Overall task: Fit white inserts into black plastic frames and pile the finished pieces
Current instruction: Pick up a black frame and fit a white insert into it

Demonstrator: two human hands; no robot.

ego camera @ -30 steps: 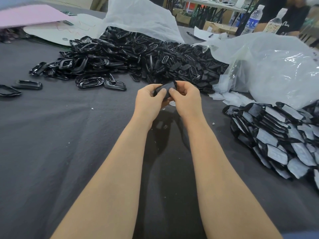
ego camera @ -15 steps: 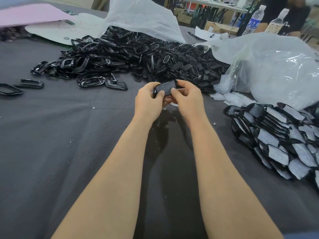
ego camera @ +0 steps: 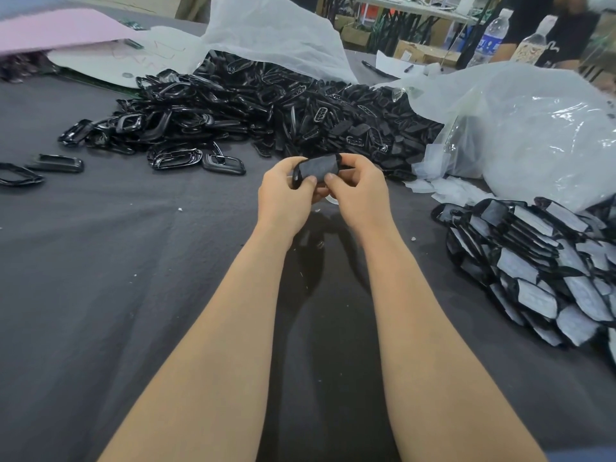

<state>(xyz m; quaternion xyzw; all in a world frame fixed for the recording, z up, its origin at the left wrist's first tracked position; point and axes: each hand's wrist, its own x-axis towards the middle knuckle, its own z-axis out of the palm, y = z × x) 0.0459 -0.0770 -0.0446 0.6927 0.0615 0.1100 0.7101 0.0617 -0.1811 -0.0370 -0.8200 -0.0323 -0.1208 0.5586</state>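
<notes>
"Hands, what are they at?"
"The left hand [ego camera: 286, 195] and right hand [ego camera: 358, 191] both pinch one glossy black oval plastic frame [ego camera: 316, 170], thumbs pressed on its face, above the dark grey tablecloth [ego camera: 100, 261]."
"Piles?"
"A heap of loose black frames [ego camera: 266, 108] behind; finished white-backed pieces [ego camera: 533, 261] stacked at the right."

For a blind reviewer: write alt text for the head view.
The left hand and right hand grip one black plastic frame above a grey cloth-covered table. A heap of loose black frames lies beyond; a pile of finished pieces sits at right beside a clear plastic bag.
</notes>
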